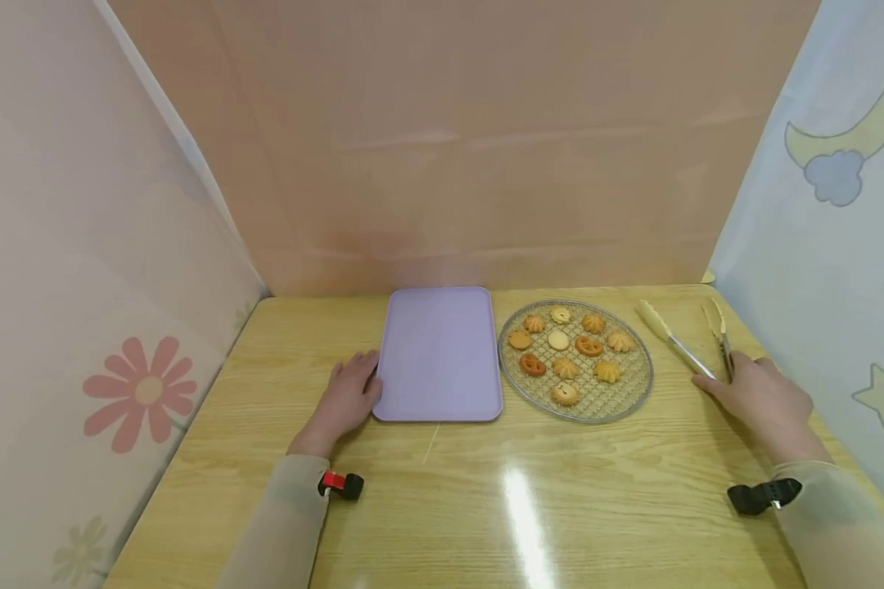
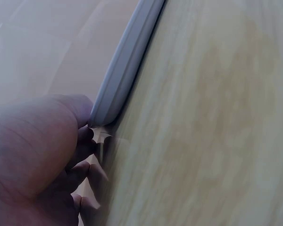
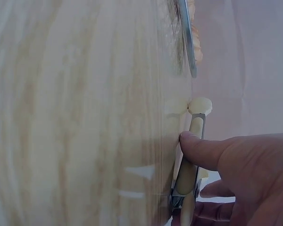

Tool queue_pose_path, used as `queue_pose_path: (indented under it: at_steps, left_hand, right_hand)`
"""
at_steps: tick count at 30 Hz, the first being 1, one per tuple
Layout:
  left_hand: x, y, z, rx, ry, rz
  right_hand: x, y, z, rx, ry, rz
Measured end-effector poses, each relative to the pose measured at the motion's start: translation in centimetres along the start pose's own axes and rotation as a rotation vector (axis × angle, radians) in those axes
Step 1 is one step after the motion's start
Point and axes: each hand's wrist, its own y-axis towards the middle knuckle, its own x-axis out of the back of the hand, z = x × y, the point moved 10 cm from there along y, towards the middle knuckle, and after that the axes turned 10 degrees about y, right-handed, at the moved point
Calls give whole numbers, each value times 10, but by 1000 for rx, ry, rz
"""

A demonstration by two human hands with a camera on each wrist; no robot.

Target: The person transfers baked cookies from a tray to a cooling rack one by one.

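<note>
My left hand [image 1: 348, 395] rests on the table by the left edge of a flat lilac tray [image 1: 439, 353]. In the left wrist view its thumb meets the tray's corner [image 2: 104, 113], while the other fingers reach down to the table. On the far right, my right hand [image 1: 762, 401] holds a pair of metal tongs [image 1: 688, 354] with cream tips, which lie spread on the table, pointing away. The right wrist view has the thumb [image 3: 195, 147] on one arm of the tongs and the fingers behind. A round wire rack [image 1: 637, 394] of cookies sits between tray and tongs.
Several cookies, among them a pretzel-shaped one [image 1: 588, 346] and a round pale one [image 1: 557, 340], are spread over the rack. A tan backdrop [image 1: 457, 147] stands behind the wooden table [image 1: 427, 507], with printed cloth walls [image 1: 818, 286] at both sides.
</note>
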Motion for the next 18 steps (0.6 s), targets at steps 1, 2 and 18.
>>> queue_pose_path:
  at_steps: [1, 2, 18]
  left_hand:
    - [0, -1, 0, 1, -5, 0]
    - [0, -1, -1, -2, -6, -4]
    - [-3, 3, 1, 12, 38, 30]
  right_hand:
    - [0, -1, 0, 4, -1, -3]
    - [1, -1, 0, 3, -1, -3]
    - [7, -4, 26, 89, -3, -96]
